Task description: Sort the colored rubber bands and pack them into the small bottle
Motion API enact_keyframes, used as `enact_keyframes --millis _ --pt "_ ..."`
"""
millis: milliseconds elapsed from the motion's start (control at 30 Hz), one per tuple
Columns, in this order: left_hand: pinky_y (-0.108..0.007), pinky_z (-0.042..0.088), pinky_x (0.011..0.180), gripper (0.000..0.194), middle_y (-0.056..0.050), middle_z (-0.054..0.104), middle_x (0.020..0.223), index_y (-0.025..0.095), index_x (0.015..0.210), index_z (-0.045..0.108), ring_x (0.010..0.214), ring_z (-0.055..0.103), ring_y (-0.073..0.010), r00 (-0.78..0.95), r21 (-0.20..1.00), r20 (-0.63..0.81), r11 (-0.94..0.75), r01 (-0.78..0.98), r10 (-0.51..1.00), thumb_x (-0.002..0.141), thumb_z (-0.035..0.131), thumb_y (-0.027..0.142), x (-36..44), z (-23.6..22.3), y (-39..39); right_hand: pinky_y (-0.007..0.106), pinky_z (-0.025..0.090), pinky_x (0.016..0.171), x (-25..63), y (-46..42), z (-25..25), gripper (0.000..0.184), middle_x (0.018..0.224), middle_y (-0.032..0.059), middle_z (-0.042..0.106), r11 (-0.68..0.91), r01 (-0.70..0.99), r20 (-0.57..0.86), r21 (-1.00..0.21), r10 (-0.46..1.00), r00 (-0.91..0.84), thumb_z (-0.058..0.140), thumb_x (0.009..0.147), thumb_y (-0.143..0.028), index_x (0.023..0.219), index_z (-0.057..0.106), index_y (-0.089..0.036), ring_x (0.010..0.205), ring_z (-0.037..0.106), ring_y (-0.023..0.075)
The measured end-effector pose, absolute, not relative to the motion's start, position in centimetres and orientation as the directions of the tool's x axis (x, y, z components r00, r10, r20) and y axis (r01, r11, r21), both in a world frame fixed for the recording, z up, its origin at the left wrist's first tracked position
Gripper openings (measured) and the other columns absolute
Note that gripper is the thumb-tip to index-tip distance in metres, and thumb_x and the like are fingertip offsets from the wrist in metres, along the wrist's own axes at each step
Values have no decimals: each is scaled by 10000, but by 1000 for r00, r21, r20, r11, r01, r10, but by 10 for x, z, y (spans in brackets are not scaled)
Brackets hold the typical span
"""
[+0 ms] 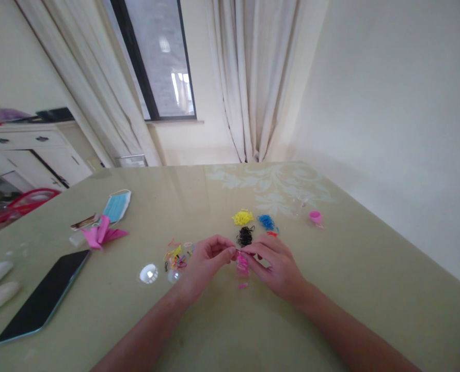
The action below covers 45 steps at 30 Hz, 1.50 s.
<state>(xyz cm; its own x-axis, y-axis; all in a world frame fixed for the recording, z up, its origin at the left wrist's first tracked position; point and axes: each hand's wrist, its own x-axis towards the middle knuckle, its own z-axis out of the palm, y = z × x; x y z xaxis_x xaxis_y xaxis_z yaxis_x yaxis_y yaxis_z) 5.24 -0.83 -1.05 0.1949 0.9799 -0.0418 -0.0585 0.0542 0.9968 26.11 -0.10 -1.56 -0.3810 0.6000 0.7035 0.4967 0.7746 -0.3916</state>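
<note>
My left hand [212,258] and my right hand [274,263] meet at the fingertips, both closed in a pinch. Between them is a tiny dark strand [238,251] that looks like a small rubber band; its shape is mostly hidden by the fingers. Just below lies a pile of pink rubber bands [242,266]. Beyond the fingertips are a black pile [245,235], a yellow pile [242,217] and a blue pile [266,222]. Some red bands [272,234] show partly behind my right hand. Left of my left hand lies a heap of mixed-colour bands [177,260].
A dark-screened tablet or phone [46,294] lies at left, with a pink folded-paper piece [102,233] and a blue face mask [116,205] behind it. A small pink cup-like item [315,217] stands at right. Light reflects off the glossy table [330,320].
</note>
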Motion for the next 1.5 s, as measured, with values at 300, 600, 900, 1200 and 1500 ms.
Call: enact_keyframes --millis 300,600,900,1200,1500 --pt "-390 527 894 208 -87 792 1043 226 961 784 948 720 -258 -14 421 167 -58 905 986 948 582 273 -26 -1 26 307 530 676 269 0 -7 109 822 33 733 739 460 719 -493 643 -263 662 1017 -216 1017 770 -232 697 649 165" --pt "-303 512 805 131 -55 813 995 247 915 790 953 755 -249 -44 260 -106 71 963 993 900 660 242 -46 -9 38 284 542 681 273 3 -3 94 832 22 725 757 430 762 -491 613 -208 693 991 -169 1032 764 -214 723 661 153" --pt "-307 491 761 153 -94 765 946 195 905 700 851 726 -236 -20 291 115 -14 956 993 925 549 216 -35 -15 39 271 540 674 273 9 -7 87 835 28 721 715 464 721 -523 662 -205 671 1006 -186 1003 757 -202 735 664 156" --pt "-317 478 725 133 -65 746 865 221 929 596 807 713 -229 -35 447 209 -64 892 977 968 489 290 -29 -23 42 269 545 673 277 17 -13 114 849 41 720 684 511 693 -520 688 -216 647 1019 -224 1020 760 -205 751 672 169" --pt "-372 533 843 258 -83 777 960 222 1075 635 914 736 -258 -40 590 246 -117 799 968 933 464 354 -34 -36 47 307 539 740 274 17 -17 118 861 45 727 662 555 666 -503 707 -239 645 1022 -227 1021 758 -194 758 665 181"
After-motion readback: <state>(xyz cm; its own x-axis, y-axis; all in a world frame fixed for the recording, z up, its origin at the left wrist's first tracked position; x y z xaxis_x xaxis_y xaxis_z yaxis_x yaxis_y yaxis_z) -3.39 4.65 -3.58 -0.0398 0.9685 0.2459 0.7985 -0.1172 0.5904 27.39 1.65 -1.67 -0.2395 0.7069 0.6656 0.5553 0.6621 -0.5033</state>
